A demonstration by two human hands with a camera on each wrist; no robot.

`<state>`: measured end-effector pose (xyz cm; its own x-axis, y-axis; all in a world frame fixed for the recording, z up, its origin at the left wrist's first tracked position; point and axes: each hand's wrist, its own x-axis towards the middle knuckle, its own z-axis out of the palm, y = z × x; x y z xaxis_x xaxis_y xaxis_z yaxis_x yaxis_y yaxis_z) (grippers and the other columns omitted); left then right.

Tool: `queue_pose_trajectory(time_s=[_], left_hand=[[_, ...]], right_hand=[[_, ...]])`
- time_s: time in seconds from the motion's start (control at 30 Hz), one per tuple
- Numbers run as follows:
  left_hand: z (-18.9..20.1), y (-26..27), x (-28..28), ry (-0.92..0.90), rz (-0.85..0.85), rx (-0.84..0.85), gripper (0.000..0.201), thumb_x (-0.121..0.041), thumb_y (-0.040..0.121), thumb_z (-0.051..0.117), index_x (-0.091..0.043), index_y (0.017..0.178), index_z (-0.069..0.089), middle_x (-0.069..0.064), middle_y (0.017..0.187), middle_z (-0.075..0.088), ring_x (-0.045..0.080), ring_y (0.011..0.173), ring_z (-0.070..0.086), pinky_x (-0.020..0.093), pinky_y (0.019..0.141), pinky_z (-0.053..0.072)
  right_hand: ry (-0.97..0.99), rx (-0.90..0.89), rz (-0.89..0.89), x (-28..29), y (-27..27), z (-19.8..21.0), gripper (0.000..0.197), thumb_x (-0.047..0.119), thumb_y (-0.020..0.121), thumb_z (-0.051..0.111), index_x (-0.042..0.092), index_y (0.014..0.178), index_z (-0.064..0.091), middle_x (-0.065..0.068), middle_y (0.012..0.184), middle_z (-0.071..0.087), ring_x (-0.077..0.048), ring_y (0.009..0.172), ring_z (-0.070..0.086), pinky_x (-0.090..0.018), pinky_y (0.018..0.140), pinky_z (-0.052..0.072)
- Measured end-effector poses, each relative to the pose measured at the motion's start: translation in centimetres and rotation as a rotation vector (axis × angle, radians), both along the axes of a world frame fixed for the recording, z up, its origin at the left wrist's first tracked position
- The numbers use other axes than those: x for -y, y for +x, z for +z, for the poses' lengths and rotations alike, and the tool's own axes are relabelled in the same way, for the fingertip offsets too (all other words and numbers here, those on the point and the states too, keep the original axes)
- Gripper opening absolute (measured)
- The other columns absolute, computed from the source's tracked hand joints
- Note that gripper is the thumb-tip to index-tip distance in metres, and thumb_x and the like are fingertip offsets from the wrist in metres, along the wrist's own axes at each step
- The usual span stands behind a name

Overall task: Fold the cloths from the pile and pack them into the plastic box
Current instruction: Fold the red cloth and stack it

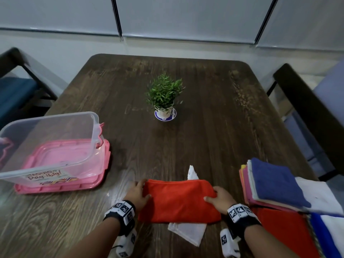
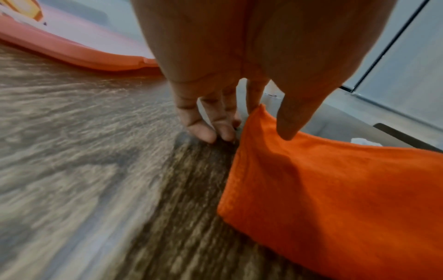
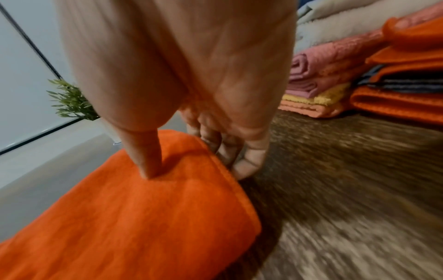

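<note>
your left hand (image 1: 136, 192) and right hand (image 1: 221, 198) each pinch an end of the red cloth (image 1: 178, 201), between the box (image 1: 50, 146) and the pile (image 1: 275, 185).

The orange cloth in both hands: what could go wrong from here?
Possibly three things. The folded orange cloth lies on a white cloth, which might drag along when lifted. The left hand and right hand pinch only its far corners, so the fold could sag open. The clear plastic box sits far left, a long carry.
</note>
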<state>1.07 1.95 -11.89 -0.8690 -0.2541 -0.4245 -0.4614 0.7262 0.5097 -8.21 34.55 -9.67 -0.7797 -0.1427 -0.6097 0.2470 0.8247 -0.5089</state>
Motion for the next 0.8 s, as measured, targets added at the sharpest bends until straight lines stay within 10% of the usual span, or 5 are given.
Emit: queue_pose_trajectory(time_s=[0.27,0.4,0.53,0.67,0.8], left_hand=[[6.5,-3.4,-5.3,-0.075,-0.299,-0.27,0.081,-0.056,0.08,0.06,-0.037,0.149,0.022,-0.003,0.156,0.015,0.02,0.142,0.019,0.047,0.112,0.028],[13.0,-7.2,-6.8,0.101,-0.474,-0.276,0.062,-0.069,0.071,0.064,-0.039,0.124,0.051,-0.015,0.127,0.053,0.006,0.119,0.048,0.037,0.102,0.036],[16.2,-8.9,-4.1,0.18,-0.577,-0.257,0.025,-0.045,0.08,0.074,-0.032,0.077,0.053,-0.011,0.072,0.056,0.0,0.066,0.051,0.024,0.067,0.041],[17.1,-9.1,0.0,0.251,-0.377,-0.496,0.018,-0.043,0.076,0.069,-0.034,0.086,0.057,-0.009,0.077,0.06,0.006,0.073,0.056,0.03,0.073,0.048],[20.3,-8.9,2.3,0.547,-0.181,-0.719,0.041,-0.007,0.072,0.069,-0.035,0.1,0.06,-0.012,0.085,0.058,0.006,0.075,0.053,0.023,0.072,0.045]], right_hand=[[-0.328,-0.246,0.093,1.9,-0.2,6.1,0.016,0.016,0.083,0.07,0.027,0.09,0.061,0.006,0.089,0.069,-0.012,0.088,0.066,-0.041,0.09,0.05],[-0.563,-0.306,0.293,4.4,0.2,10.5,0.026,0.017,0.08,0.071,0.029,0.1,0.06,0.003,0.095,0.071,-0.014,0.092,0.069,-0.037,0.086,0.053],[-0.493,-0.354,0.226,5.5,-1.4,14.0,0.05,0.026,0.072,0.085,0.031,0.109,0.052,-0.001,0.091,0.071,-0.018,0.078,0.07,-0.035,0.074,0.057],[-0.332,-0.402,0.283,7.1,-3.1,15.7,0.024,0.03,0.075,0.084,0.026,0.091,0.067,0.004,0.081,0.072,-0.006,0.074,0.068,-0.033,0.073,0.057],[-0.644,-0.569,0.125,9.7,-3.6,18.1,0.018,0.014,0.081,0.079,0.022,0.081,0.063,0.008,0.074,0.065,-0.006,0.072,0.061,-0.029,0.072,0.051]])
